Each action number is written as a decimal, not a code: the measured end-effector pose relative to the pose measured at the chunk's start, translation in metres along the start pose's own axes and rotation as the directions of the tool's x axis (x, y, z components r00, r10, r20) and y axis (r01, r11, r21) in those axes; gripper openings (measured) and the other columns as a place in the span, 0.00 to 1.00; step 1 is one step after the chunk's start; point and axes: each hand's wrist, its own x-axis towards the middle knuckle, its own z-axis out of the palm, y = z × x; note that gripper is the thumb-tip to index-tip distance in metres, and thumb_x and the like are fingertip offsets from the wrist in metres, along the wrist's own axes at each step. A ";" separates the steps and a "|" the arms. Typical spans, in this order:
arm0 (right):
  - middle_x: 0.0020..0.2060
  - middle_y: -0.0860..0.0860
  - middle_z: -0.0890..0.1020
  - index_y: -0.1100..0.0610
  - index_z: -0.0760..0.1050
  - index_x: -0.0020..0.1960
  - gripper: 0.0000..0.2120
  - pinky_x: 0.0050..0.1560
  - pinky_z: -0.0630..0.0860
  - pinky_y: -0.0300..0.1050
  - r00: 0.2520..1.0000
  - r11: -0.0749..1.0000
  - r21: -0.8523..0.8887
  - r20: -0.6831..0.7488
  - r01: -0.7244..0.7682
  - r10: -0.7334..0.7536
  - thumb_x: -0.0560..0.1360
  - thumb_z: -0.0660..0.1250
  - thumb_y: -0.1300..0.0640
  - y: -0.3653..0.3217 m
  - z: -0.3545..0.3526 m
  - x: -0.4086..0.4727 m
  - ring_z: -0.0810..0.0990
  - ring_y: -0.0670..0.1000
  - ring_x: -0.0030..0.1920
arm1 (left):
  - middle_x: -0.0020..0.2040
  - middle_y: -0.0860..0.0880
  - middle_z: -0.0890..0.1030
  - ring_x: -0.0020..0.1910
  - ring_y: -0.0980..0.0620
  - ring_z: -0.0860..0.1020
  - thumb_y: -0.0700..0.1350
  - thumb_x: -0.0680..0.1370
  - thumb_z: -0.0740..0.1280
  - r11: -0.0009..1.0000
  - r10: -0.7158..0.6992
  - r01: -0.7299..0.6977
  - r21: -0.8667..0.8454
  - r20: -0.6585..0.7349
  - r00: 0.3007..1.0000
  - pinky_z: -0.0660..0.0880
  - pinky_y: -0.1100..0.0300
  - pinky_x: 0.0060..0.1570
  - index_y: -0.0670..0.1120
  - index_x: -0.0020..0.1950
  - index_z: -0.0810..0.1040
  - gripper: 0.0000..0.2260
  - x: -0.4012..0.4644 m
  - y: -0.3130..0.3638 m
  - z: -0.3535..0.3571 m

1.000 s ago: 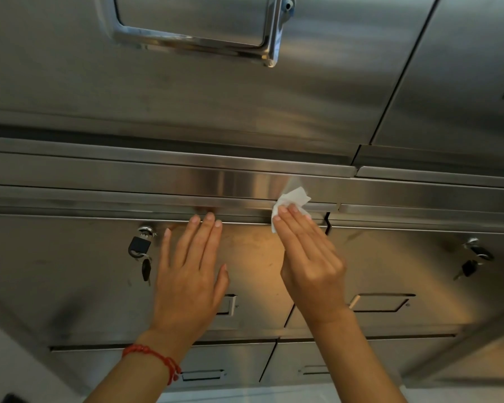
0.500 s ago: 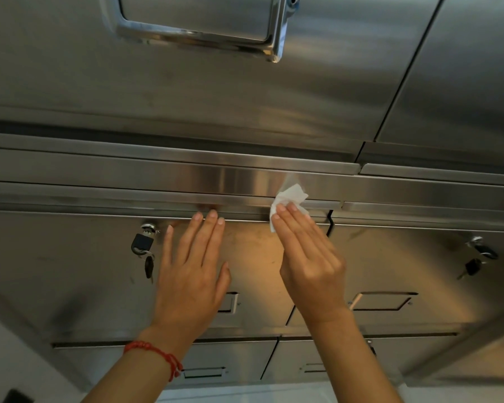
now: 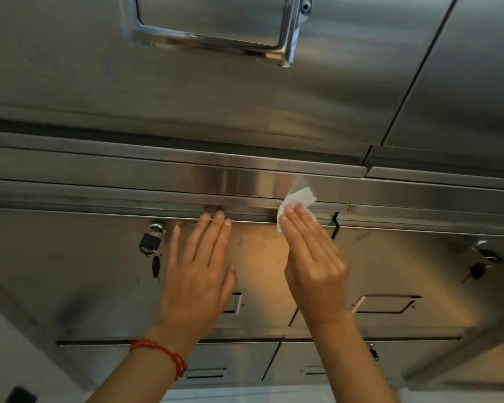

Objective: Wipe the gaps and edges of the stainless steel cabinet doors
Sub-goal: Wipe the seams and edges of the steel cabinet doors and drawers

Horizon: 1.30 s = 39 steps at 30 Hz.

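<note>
Against the upper edge of the stainless steel cabinet door (image 3: 259,257), the right hand (image 3: 312,257) presses a white tissue (image 3: 298,197) with its fingers held straight and close together. The tissue sits under the fingertips (image 3: 288,210) at the horizontal gap (image 3: 128,212) that runs along the top of the door, just left of the dark vertical seam (image 3: 335,225) between this door and the neighbouring door (image 3: 419,257). Part of the tissue sticks up past the fingertips onto the bright steel rail (image 3: 186,173) above. Whether the thumb pinches the tissue from beneath cannot be seen, as the back of the hand hides it.

Left of it, the left hand (image 3: 200,271) lies flat on the same door, fingers straight and slightly spread, holding nothing; its longest fingertips reach the lip of the gap. A red string bracelet (image 3: 163,353) circles that wrist.

Near the door's upper left hangs a small black padlock (image 3: 150,241) with keys (image 3: 156,266) dangling below it. A second lock with keys (image 3: 483,260) sits on the neighbouring door to the right. Each door carries a recessed pull, the right one (image 3: 387,303) in plain sight and the left mostly behind the left hand. Above the rail is a larger steel panel with a chrome framed handle (image 3: 216,27). Lower drawers (image 3: 230,362) show beneath the wrists.
</note>
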 end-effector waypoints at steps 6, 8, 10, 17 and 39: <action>0.54 0.58 0.82 0.65 0.81 0.54 0.13 0.56 0.78 0.50 0.999 0.998 0.039 0.014 0.039 -0.039 0.79 0.59 0.69 -0.015 0.008 0.004 0.80 0.54 0.57 | 0.67 0.39 0.72 0.69 0.45 0.63 0.48 0.74 0.56 1.000 0.000 0.000 0.000 0.009 1.000 0.62 0.34 0.64 0.37 0.67 0.71 0.25 0.001 0.001 0.000; 0.54 0.58 0.82 0.65 0.81 0.54 0.12 0.56 0.78 0.50 0.999 0.999 0.032 0.016 0.039 -0.039 0.77 0.61 0.70 -0.010 0.005 0.003 0.80 0.54 0.58 | 0.67 0.40 0.72 0.69 0.45 0.63 0.48 0.74 0.56 1.000 0.001 -0.001 -0.007 0.009 1.000 0.62 0.34 0.64 0.37 0.68 0.70 0.25 0.000 0.001 -0.001; 0.55 0.58 0.81 0.65 0.81 0.54 0.11 0.56 0.78 0.51 1.000 1.000 0.015 0.007 0.023 -0.023 0.77 0.62 0.71 -0.007 0.003 0.001 0.80 0.54 0.58 | 0.67 0.40 0.72 0.69 0.45 0.63 0.48 0.75 0.56 1.000 0.003 -0.003 -0.011 0.011 1.000 0.62 0.34 0.63 0.37 0.68 0.70 0.25 0.000 0.000 -0.002; 0.53 0.58 0.82 0.65 0.82 0.53 0.14 0.56 0.78 0.49 0.999 0.997 0.056 0.009 0.050 -0.051 0.79 0.57 0.69 -0.024 0.011 0.007 0.80 0.54 0.57 | 0.67 0.40 0.72 0.68 0.45 0.63 0.49 0.74 0.56 1.000 -0.003 0.003 0.001 0.015 1.000 0.63 0.34 0.63 0.37 0.67 0.71 0.25 0.001 0.001 -0.001; 0.54 0.58 0.82 0.65 0.81 0.53 0.13 0.57 0.78 0.49 0.999 0.998 0.060 -0.004 0.036 -0.036 0.79 0.58 0.68 -0.032 0.017 0.007 0.80 0.53 0.58 | 0.68 0.40 0.71 0.69 0.45 0.62 0.48 0.75 0.56 1.000 -0.004 0.004 -0.022 -0.017 1.000 0.59 0.39 0.66 0.38 0.68 0.69 0.25 -0.001 0.001 0.001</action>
